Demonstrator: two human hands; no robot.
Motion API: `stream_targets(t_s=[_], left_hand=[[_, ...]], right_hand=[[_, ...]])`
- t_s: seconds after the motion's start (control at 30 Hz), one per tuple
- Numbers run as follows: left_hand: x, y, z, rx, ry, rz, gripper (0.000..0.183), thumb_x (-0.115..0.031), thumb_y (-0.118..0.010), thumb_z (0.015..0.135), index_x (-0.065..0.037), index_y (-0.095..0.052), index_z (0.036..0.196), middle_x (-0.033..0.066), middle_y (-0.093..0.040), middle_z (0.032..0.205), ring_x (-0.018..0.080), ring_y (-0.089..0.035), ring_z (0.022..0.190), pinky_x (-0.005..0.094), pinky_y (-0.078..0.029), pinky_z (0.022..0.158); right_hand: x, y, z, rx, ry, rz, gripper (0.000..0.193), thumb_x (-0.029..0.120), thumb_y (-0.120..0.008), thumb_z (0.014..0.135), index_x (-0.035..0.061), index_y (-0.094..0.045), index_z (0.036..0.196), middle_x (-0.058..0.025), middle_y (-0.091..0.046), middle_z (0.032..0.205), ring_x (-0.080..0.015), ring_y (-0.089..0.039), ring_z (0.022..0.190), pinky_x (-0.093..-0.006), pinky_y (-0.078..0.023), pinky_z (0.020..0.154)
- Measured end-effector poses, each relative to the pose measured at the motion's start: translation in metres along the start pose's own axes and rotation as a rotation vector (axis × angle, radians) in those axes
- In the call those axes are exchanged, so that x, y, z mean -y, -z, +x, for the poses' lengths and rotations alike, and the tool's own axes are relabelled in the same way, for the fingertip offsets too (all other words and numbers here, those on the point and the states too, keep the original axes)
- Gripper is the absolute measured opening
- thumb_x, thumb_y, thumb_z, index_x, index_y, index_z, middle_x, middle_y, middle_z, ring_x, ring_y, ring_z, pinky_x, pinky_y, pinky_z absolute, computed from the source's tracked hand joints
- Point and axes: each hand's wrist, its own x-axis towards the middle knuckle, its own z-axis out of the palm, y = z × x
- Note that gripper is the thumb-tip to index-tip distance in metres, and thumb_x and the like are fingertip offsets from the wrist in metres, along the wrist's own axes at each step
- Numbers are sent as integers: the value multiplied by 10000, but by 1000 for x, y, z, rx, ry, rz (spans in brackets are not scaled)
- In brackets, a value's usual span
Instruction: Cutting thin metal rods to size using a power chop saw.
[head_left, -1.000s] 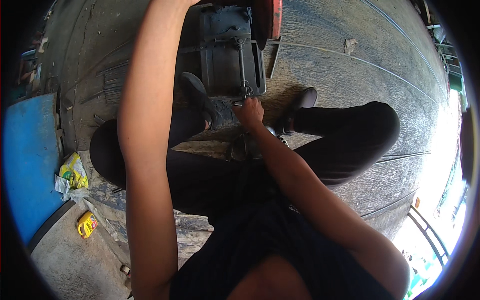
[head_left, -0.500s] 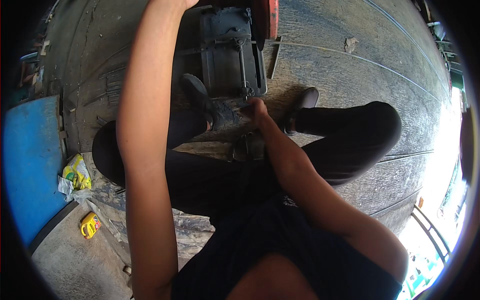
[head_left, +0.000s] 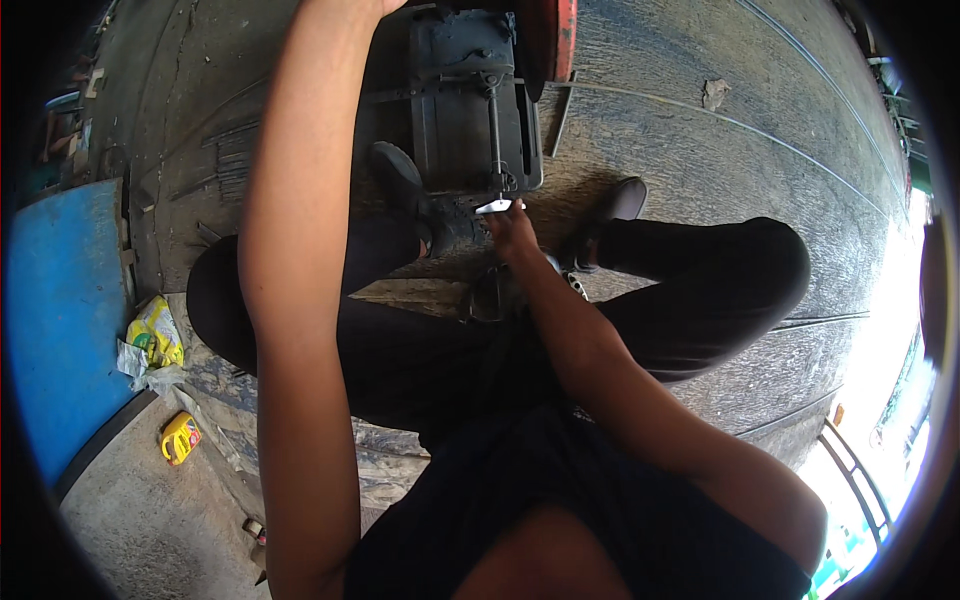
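In front of me on the floor stands a dark, grimy cut-off machine with a flat base and a red-edged guard at the top. A screw rod runs along its base toward me, ending in a small shiny crank handle. My right hand is closed at this handle, its fingers partly hidden. My left arm reaches far forward past the machine's left side; only the edge of my left hand shows at the top rim, its fingers out of sight.
My shoes flank the machine's near end. Metal rods lie to the left, beyond a blue sheet. A yellow bottle and a crumpled yellow-green bag lie lower left. A crumpled scrap lies far right.
The crank handle has turned, and its bar now shows bright and crosswise. My right hand has shifted slightly down with it. The view has moved a little; my left arm stays stretched forward.
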Motion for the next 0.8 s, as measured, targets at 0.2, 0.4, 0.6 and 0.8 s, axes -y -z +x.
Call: stream_targets(t_s=[0.2, 0.4, 0.6, 0.8], left_hand=[[-3, -2, -1, 16, -28, -3, 423, -380, -668, 785, -59, -512, 1012, 68, -519, 866, 220, -682, 796, 385, -603, 621], [-1, -4, -8, -17, -30, -17, 406, -375, -674, 783, -96, -519, 1034, 57, -515, 875, 228, -677, 792, 409, -595, 647], [-3, -4, -4, 11, -34, -10, 399, -371, -673, 787, -102, -516, 1036, 59, -508, 882, 236, -672, 801, 402, -588, 645], [-5, -5, -1, -47, 112, -13, 400, -371, -674, 788, -96, -513, 1031, 70, -502, 891, 236, -665, 824, 407, -585, 636]], right_hand=[[-7, 1, 47, -330, -82, -154, 358, 362, -497, 1028, 32, -592, 1129, -89, -652, 1042, -299, -660, 902, -415, -562, 819], [-16, -1, -15, -311, 1314, -1551, 497, 378, -679, 828, -8, -571, 1122, -200, -617, 1003, -400, -638, 830, -483, -551, 699], [13, -43, -43, -167, 622, -1740, 669, 289, -771, 710, -118, -512, 1174, -307, -629, 1088, -462, -671, 853, -459, -555, 796], [19, -29, -7, -189, 90, -617, 490, 249, -654, 783, -103, -574, 1115, -247, -665, 1063, -463, -669, 903, -528, -565, 860]])
